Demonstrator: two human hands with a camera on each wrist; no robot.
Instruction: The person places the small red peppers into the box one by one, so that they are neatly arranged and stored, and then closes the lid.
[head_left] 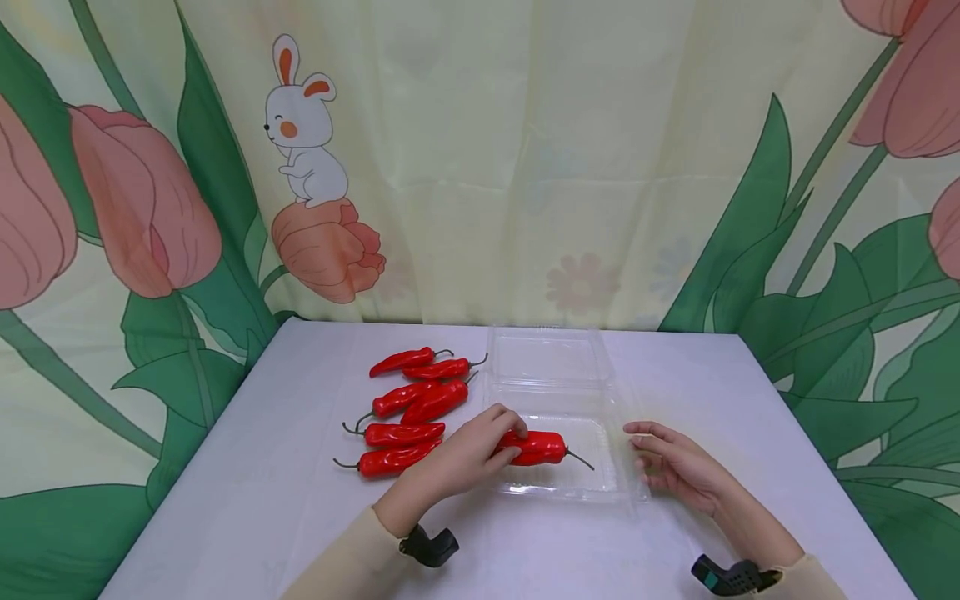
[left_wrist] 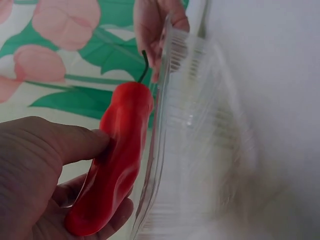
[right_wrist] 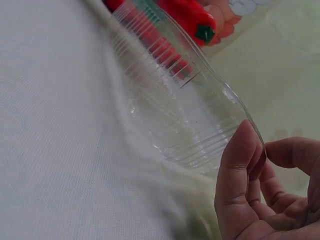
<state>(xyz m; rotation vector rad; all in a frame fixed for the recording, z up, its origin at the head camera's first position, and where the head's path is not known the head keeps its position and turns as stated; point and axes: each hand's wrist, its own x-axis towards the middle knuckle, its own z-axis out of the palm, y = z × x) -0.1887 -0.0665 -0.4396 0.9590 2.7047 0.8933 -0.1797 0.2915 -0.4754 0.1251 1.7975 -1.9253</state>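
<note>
My left hand (head_left: 476,450) grips a glossy red chili pepper (head_left: 542,448) over the bottom half of a clear plastic box (head_left: 558,487). In the left wrist view, thumb and fingers hold the pepper (left_wrist: 122,145) near its pointed end, its dark stem pointing away beside the box's rim (left_wrist: 160,115). At the box's right side is my right hand (head_left: 678,467). The right wrist view has its fingers (right_wrist: 242,150) pinching the thin rim of the clear box (right_wrist: 175,120). The box's lid (head_left: 551,358) lies folded back behind the base.
Several more red chili peppers (head_left: 401,433) lie in loose rows on the white table (head_left: 247,483), left of the box. Behind the table hangs a curtain (head_left: 480,167) printed with tulips and a rabbit.
</note>
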